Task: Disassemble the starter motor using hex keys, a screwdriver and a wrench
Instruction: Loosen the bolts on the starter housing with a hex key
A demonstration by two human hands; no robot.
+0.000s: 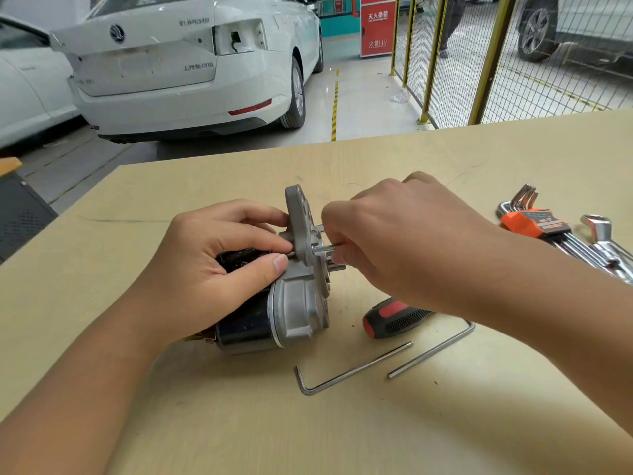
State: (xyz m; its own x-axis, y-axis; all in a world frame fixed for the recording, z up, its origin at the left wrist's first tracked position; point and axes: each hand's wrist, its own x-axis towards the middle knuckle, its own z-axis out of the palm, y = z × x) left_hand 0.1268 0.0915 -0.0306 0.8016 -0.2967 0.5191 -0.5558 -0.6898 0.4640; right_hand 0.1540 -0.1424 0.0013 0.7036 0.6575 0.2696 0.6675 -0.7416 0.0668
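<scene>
Starter motor [274, 303] lies on its side on the pale wooden table [479, 166], its black cylindrical body toward the person and its grey cast flange standing up at the far end. The left hand [219, 255] curls over the motor's upper black part, fingers and thumb gripping it just behind the flange. The right hand [394, 241] is closed round a slim metal tool [323, 249] whose tip meets the face of the flange; the fingers hide the rest of the tool, so its kind cannot be told. Just beside the motor, partly under the right forearm, lies a screwdriver [394, 318] with a black and red handle. Nearer the person lie two loose hex keys, one [352, 370] with its bend at the left and another [435, 349] with its bend at the right, close together but apart. At the right edge a set of hex keys [534, 222] sits in an orange holder whose label is too small to read, with a chrome wrench [603, 238] just beside it. Beyond the table stands a white car [191, 63] with a round badge on its boot lid; its lettering is blurred. A red cabinet [376, 25] behind it bears white Chinese characters and the number 119, next to a yellow-framed wire fence [486, 63].
</scene>
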